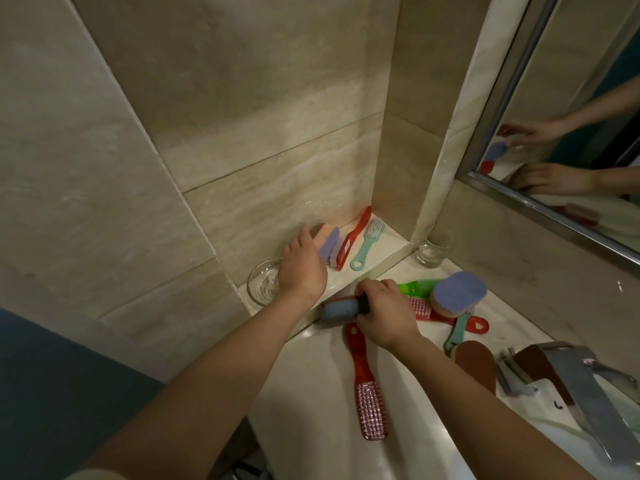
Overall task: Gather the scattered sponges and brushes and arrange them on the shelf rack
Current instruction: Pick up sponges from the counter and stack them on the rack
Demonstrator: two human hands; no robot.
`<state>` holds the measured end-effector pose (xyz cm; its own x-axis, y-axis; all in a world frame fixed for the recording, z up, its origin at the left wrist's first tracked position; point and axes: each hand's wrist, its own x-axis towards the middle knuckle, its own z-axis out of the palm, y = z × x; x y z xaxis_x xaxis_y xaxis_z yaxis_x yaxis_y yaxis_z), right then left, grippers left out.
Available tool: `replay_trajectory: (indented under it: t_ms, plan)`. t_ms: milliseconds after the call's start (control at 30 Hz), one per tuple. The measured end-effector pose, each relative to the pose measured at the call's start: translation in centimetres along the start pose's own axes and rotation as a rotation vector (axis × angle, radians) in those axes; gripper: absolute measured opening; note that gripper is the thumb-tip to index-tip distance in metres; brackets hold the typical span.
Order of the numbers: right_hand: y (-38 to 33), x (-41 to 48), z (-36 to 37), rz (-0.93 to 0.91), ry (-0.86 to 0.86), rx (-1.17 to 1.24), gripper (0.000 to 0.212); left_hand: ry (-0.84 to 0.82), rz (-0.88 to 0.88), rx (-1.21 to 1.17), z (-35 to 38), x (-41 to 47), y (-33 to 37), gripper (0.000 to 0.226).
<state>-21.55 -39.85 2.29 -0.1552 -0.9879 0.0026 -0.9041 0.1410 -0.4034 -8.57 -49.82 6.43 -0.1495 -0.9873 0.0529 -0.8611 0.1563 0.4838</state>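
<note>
Tiled ledge (pixel 381 245) holding purple-pink sponge (pixel 329 241), red-handled brush (pixel 353 237), teal brush (pixel 367 244). Left hand (pixel 303 271) touching that sponge, grip unclear. Right hand (pixel 384 313) grasping grey-blue scrubber (pixel 337 309). Long red brush (pixel 369 386), purple sponge (pixel 459 292), others lying on counter (pixel 311 393), awaiting.

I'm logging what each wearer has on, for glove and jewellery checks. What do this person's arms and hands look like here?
The left forearm and right forearm are bare, with no sleeve over them. The left hand and right hand are ungloved; no watch, bracelet or ring shows. A pale strip at the bottom edge may be a sleeve hem, too cropped to tell.
</note>
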Motion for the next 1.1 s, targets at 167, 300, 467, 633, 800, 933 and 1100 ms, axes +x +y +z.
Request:
replay_trajectory:
  t_ms: [167,300,467,633,800,933,1100]
  plan:
    - [-0.1,-1.4,-2.0,0.186,0.084,0.297,0.039,0.126,0.042,-0.068,-1.8,-1.5,0.8,0.066]
    - [-0.5,-2.8,-3.7,0.327,0.159,0.482,0.036,0.195,0.101,-0.211,-3.4,-3.2,1.6,0.058]
    - [-1.6,-5.2,-6.4,0.481,0.357,0.809,0.022,0.069,0.180,-0.403,-4.1,-6.3,3.4,0.052]
    - [-1.1,-8.8,-9.4,0.554,0.559,0.900,0.018,-0.032,0.220,-0.544,-4.1,-9.8,7.0,0.051]
    - [0.6,-13.3,-12.2,0.603,0.683,0.957,0.027,-0.129,0.269,-0.647,-3.7,-13.5,11.2,0.051]
    - [2.1,-17.5,-14.6,0.543,0.739,1.086,0.014,-0.274,0.260,-0.756,-3.1,-16.6,14.8,0.065]
    - [3.7,-22.9,-18.5,0.556,0.789,1.210,0.025,-0.408,0.314,-0.819,-2.5,-20.9,19.8,0.066]
